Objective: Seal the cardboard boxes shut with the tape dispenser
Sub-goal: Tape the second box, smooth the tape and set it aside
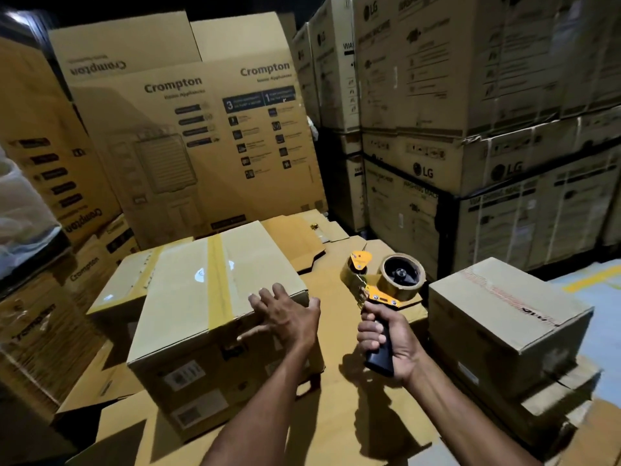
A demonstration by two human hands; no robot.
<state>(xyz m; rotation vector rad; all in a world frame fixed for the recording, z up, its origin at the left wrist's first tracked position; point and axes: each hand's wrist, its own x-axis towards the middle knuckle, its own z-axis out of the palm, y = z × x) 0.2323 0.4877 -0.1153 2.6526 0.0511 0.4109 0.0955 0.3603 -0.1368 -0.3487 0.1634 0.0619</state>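
A closed cardboard box (188, 290) stands in front of me, with a strip of yellowish tape (218, 284) running across its top. My left hand (285, 314) lies with spread fingers on the box's near right top corner. My right hand (386, 341) grips the black handle of a yellow tape dispenser (379, 284), held upright to the right of the box; its brown tape roll (401, 275) faces me. A second closed box (504, 317) with red printed tape stands at the right.
Flattened cardboard sheets (336, 415) cover the floor under both boxes. Tall stacks of Crompton cartons (201, 139) rise behind and at the left, and LG cartons (487, 129) fill the right. Another taped box (124, 280) stands behind the first. Bare floor (598, 284) shows at far right.
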